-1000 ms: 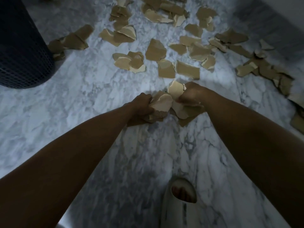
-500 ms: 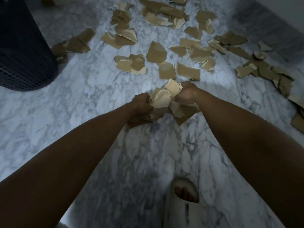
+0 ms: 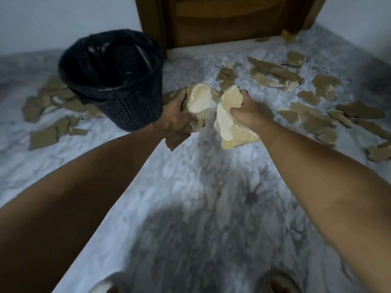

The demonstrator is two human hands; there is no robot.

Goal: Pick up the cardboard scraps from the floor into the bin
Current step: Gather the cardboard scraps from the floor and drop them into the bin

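Scraps point(image 3: 198, 100) fill our left hand point(image 3: 172, 120) and right hand point(image 3: 246, 114), both clenched round wads; loose edges could spill before the bin point(image 3: 135, 112) at ten o'clock

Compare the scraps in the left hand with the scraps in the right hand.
The left hand's scraps sit nearer the bin and show darker brown undersides. The right hand's scraps look paler, mostly cream, and hang lower. Both are torn cardboard bundles gripped above the floor.

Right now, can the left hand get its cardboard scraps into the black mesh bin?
Probably yes: the left hand holds its cardboard scraps just right of the black mesh bin, whose open top looks unobstructed.
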